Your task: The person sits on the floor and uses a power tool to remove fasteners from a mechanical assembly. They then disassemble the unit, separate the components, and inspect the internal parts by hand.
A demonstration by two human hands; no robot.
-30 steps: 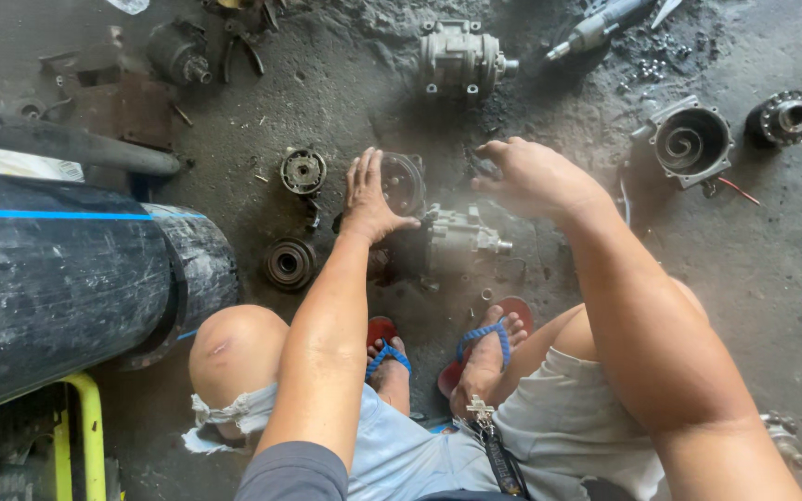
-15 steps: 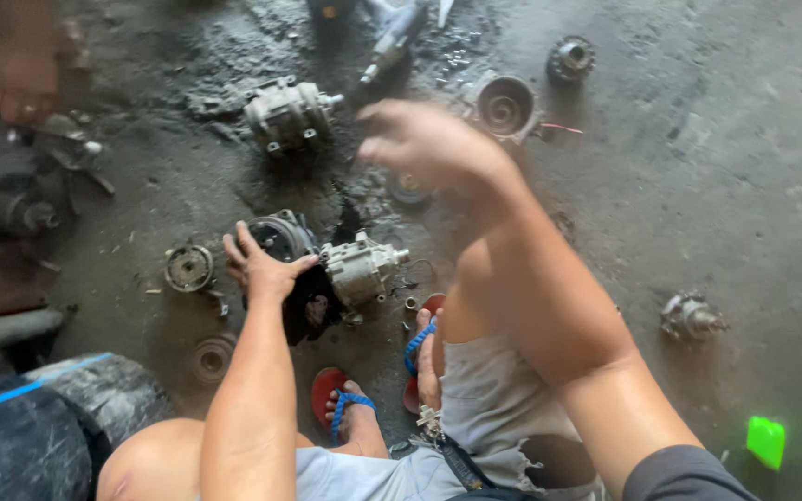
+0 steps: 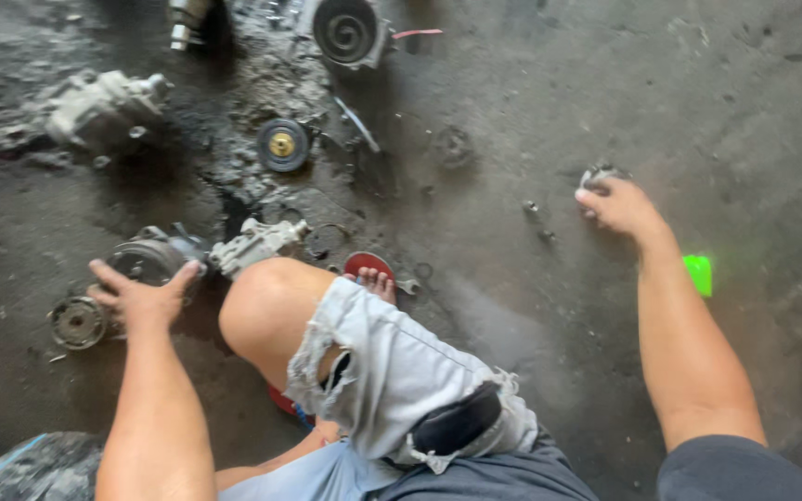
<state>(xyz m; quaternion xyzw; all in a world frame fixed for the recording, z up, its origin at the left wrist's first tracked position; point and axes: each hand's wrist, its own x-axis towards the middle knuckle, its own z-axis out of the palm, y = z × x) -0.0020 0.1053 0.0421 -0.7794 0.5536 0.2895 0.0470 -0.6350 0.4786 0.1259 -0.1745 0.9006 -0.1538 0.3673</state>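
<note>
A squatting person's left hand (image 3: 141, 295) rests open-fingered on a dark round compressor body (image 3: 155, 260), steadying it on the greasy floor (image 3: 531, 83). Farther right, the right hand (image 3: 619, 206) closes over a small metal part (image 3: 599, 174), fingers curled to lift it. Beyond lie a pulley disc (image 3: 282, 145) and spiral housing (image 3: 347, 32).

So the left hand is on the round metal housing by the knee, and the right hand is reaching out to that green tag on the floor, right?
Not quite. In the head view, the right hand is on a small metal part, and the green tag lies apart, beside the forearm. The left hand is on the round metal housing by the knee.
</note>
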